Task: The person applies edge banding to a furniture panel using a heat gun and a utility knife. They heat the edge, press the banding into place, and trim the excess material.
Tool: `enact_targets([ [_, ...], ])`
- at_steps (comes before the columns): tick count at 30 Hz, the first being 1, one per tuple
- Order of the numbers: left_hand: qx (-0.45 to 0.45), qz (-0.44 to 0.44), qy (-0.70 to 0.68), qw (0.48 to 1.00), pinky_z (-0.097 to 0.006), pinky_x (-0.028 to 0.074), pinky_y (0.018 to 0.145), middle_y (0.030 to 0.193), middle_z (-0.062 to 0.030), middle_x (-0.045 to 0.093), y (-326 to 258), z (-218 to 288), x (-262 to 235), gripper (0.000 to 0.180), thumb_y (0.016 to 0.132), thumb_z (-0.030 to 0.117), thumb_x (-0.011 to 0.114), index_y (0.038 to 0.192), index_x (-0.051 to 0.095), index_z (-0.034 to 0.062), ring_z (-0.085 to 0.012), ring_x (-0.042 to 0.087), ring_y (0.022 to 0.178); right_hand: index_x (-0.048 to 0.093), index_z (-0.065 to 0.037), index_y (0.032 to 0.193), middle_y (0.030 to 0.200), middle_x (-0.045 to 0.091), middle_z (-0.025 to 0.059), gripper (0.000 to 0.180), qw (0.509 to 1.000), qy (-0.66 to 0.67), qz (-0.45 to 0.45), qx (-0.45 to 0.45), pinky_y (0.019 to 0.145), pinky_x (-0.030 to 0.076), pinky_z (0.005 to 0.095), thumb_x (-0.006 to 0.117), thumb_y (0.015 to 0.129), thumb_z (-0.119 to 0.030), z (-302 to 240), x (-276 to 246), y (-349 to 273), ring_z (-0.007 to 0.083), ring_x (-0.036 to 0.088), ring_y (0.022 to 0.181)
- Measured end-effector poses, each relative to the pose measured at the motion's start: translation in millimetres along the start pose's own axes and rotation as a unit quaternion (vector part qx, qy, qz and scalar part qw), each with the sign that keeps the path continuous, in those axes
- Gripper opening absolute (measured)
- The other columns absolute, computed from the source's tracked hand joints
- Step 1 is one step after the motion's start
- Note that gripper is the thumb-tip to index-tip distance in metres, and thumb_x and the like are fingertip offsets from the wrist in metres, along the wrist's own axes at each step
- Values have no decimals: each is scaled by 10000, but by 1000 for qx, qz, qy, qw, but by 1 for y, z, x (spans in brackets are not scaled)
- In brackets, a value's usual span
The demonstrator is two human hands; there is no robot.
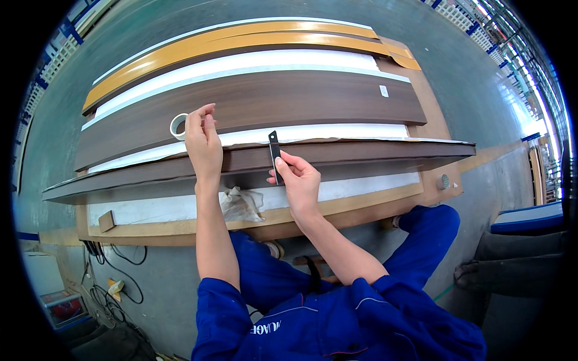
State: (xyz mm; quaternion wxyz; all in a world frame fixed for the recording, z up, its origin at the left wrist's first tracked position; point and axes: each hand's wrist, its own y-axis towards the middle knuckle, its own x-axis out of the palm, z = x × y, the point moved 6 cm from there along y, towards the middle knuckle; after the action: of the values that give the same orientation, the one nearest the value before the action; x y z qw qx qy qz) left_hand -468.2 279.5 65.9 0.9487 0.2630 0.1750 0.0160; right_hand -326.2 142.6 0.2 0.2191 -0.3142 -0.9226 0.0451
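Note:
My left hand point(203, 141) is raised over the dark brown wood-grain boards, its fingers bent and the index and thumb tips close together. A pale roll of tape point(174, 126) sits on edge against these fingers and seems held by them; part of it is hidden. In my right hand point(299, 180) is a black utility knife point(275, 150), gripped between thumb and fingers with one end pointing away from me. Under both hands runs a long brown profile point(349, 150), standing on edge across the table. Behind it lies a wide flat brown board point(301, 96).
Orange-yellow strips point(259, 41) lie along the far side. A crumpled cloth point(241, 204) and a small brown block point(106, 221) rest on the near white sheet. A small round metallic object point(444, 182) stands at right. Cables point(117, 298) lie on the floor at lower left.

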Motion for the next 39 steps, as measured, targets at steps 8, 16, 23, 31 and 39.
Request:
enact_targets([
  [8, -20, 15, 1, 1000, -250, 449, 721, 992, -75, 577, -3, -11, -24, 219, 946, 110, 417, 1049, 575, 0, -134, 570, 797, 593, 51, 1058, 820, 622, 66, 215, 1000, -13, -5, 17, 600, 539, 245, 573, 869, -49, 4, 18, -5, 106, 597, 684],
  [16, -22, 63, -32, 997, -272, 454, 704, 956, -89, 596, -5, -23, -43, 198, 932, 96, 426, 1007, 583, 1, -154, 565, 764, 592, 55, 1055, 823, 620, 66, 219, 1000, -18, -18, 13, 605, 537, 244, 577, 869, -60, 13, 35, -11, 109, 595, 682],
  [23, -41, 81, -35, 995, -279, 458, 701, 982, -93, 586, -7, -28, -57, 192, 926, 75, 423, 1002, 581, -5, -158, 572, 755, 588, 55, 1065, 828, 617, 66, 228, 999, -18, -31, 21, 612, 536, 243, 577, 869, -61, 21, 52, -15, 110, 596, 689],
  [31, -51, 140, -13, 989, -263, 443, 775, 1023, -75, 580, -10, -40, -89, 223, 933, 75, 410, 1071, 571, 5, -133, 546, 840, 578, 66, 1064, 803, 615, 73, 233, 998, -18, -44, 32, 601, 539, 247, 574, 868, -59, 30, 73, -20, 110, 596, 675],
  [39, -64, 184, -29, 980, -282, 449, 764, 1023, -82, 556, -15, -49, -110, 224, 916, 36, 392, 1046, 571, -3, -154, 551, 844, 568, 82, 1069, 769, 621, 83, 247, 997, -32, -57, 40, 582, 544, 250, 564, 871, -66, 37, 92, -24, 106, 598, 649],
])
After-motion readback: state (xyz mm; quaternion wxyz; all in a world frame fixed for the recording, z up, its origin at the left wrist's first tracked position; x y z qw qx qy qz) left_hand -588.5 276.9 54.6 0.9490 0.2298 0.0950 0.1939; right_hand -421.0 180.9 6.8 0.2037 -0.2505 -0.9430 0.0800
